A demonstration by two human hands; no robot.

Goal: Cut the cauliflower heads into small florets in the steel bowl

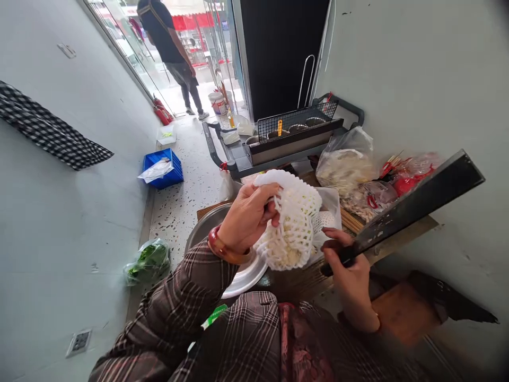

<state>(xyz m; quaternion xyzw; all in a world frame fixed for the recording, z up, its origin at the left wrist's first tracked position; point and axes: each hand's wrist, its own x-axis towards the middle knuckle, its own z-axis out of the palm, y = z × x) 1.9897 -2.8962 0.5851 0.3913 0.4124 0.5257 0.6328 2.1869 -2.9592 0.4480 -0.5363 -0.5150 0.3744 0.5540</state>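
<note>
Pinched in my left hand is a white foam net, with something pale and yellow-green showing through its mesh. A red-brown bangle circles my left wrist. My right hand is wrapped round the dark handle of a large cleaver, whose broad blade points up to the right. Between the hands and just behind them lies a clear plastic bag. Under my left forearm sits a metal basin, partly hidden by the arm and the net.
A cart with metal pots stands ahead. Plastic bags of food lie on the right. A blue crate and bagged greens are on the floor at left. A person stands by the glass door.
</note>
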